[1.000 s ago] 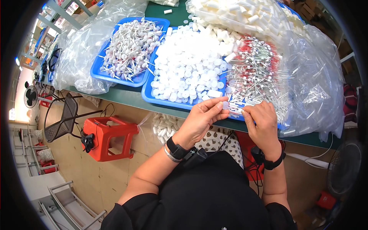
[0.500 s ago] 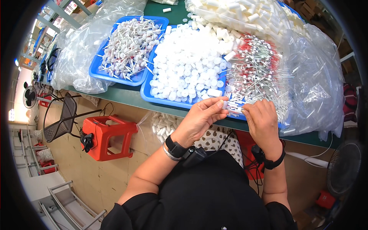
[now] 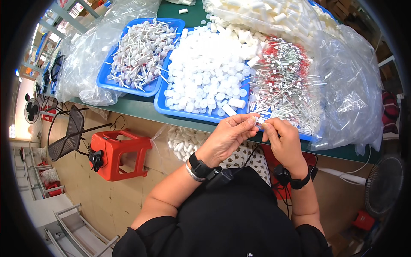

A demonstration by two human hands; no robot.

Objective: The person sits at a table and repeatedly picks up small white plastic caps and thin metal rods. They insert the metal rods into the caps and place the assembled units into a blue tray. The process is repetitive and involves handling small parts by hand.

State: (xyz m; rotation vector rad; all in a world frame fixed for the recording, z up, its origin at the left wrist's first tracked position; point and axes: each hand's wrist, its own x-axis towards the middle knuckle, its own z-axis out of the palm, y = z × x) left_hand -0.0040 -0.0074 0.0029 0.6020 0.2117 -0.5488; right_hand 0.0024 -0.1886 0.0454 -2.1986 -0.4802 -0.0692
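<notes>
Just in front of the table edge, my hands meet fingertip to fingertip. My left hand (image 3: 233, 136) pinches a small white plastic disc (image 3: 256, 119) between thumb and forefinger, mostly covered by the fingers. My right hand (image 3: 283, 140) is closed in a pinch right beside it, on a thin pin largely hidden by the fingertips. Beyond them, a blue tray (image 3: 180, 112) is heaped with translucent white discs (image 3: 201, 81) and a few white cylinders (image 3: 236, 103). To its right lies a pile of thin metal pins (image 3: 282, 77) with white and red parts.
At the left, another blue tray (image 3: 102, 81) holds pins with discs on them. Clear plastic bags (image 3: 83, 73) lie at both ends of the green table (image 3: 141, 109); one at the back holds white cylinders. A red stool (image 3: 117, 156) and a black chair (image 3: 70, 132) stand left; a fan (image 3: 384, 186) stands right.
My right hand has moved left and slightly down, so its fingertips now meet those of my left hand. The left hand has shifted slightly to the right, still pinching the disc.
</notes>
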